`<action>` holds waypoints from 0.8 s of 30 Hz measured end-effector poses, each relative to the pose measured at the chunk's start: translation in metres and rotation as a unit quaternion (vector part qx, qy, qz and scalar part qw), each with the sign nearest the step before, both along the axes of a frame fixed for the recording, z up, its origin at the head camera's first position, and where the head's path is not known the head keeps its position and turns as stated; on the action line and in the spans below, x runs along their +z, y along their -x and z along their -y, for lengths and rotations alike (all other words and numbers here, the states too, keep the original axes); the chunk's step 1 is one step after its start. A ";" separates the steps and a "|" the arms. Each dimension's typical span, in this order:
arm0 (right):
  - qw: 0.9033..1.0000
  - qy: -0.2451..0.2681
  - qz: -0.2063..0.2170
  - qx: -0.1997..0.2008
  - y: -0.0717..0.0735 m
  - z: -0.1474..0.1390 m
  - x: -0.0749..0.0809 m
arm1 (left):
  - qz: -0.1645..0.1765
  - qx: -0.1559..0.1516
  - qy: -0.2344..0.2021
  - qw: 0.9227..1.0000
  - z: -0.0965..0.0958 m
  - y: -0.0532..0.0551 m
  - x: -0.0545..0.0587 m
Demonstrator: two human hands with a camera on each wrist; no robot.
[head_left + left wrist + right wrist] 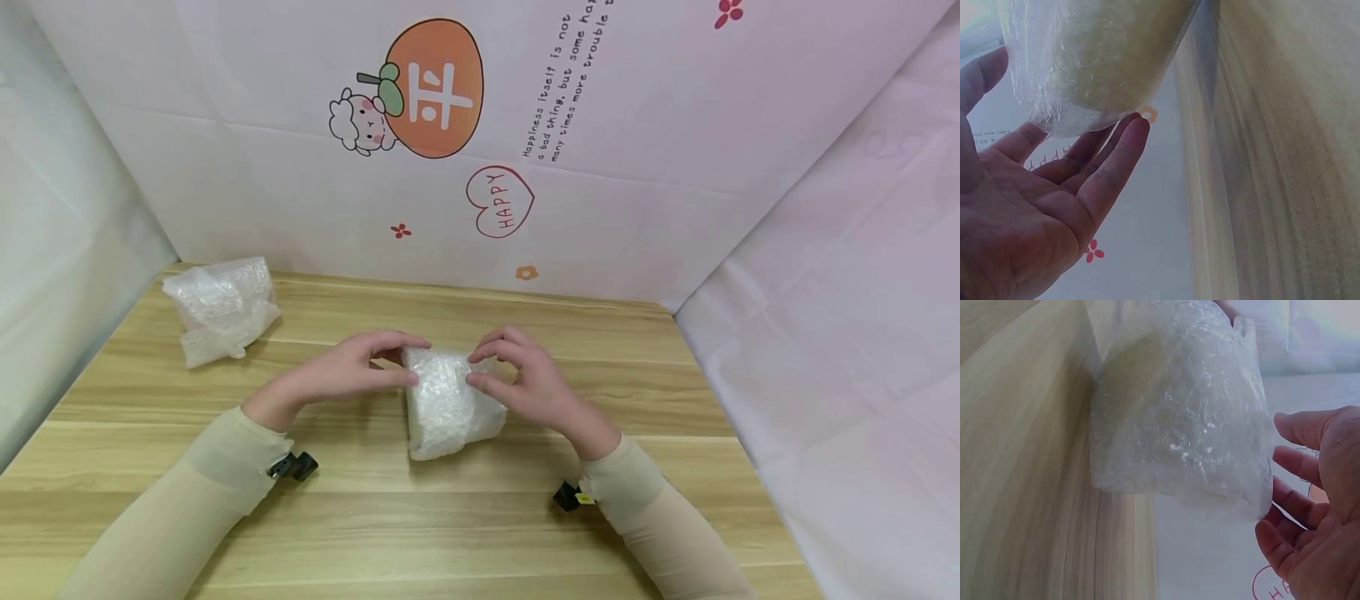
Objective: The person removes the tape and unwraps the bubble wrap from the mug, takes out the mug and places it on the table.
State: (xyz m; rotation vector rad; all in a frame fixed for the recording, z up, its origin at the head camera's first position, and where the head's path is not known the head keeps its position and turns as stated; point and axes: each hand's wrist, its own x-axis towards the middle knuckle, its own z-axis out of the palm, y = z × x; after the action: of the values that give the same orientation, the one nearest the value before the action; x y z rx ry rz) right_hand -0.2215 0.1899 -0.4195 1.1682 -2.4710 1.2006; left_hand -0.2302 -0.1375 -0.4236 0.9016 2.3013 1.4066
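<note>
A bubble-wrapped package [450,400] sits on the wooden table between my two hands. Something yellowish with a rounded outline shows through the plastic in the left wrist view; its kind is hidden. My left hand [352,364] holds the package's left end, thumb on the near side and fingers around the far corner [1054,206]. Over the package's upper right part is my right hand [528,379], its bent fingers and thumb lightly touching the wrap, with a gap between thumb and forefinger in the right wrist view [1329,487].
A second bubble-wrapped bundle [225,308] lies at the table's far left corner. Behind the table [420,533] hangs a white printed cloth [285,183], and plain white cloth [847,333] flanks both sides. Small black devices [303,467] are strapped at both wrists.
</note>
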 end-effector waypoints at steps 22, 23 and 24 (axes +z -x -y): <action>0.998 -0.014 -0.059 0.001 -0.002 0.002 0.002 | 0.009 -0.007 -0.019 1.000 -0.002 0.004 -0.006; 0.998 -0.014 -0.057 0.001 -0.002 0.002 0.002 | 0.012 -0.008 -0.023 1.000 -0.002 0.004 -0.007; 0.998 -0.016 -0.057 -0.001 -0.003 0.002 0.002 | 0.015 -0.009 -0.028 0.999 -0.002 0.004 -0.006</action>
State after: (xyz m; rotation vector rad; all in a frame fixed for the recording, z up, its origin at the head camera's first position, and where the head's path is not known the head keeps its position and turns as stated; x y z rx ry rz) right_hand -0.2187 0.1878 -0.4173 1.2076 -2.4138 1.0669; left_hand -0.2339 -0.1359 -0.4300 0.9094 2.2373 1.4736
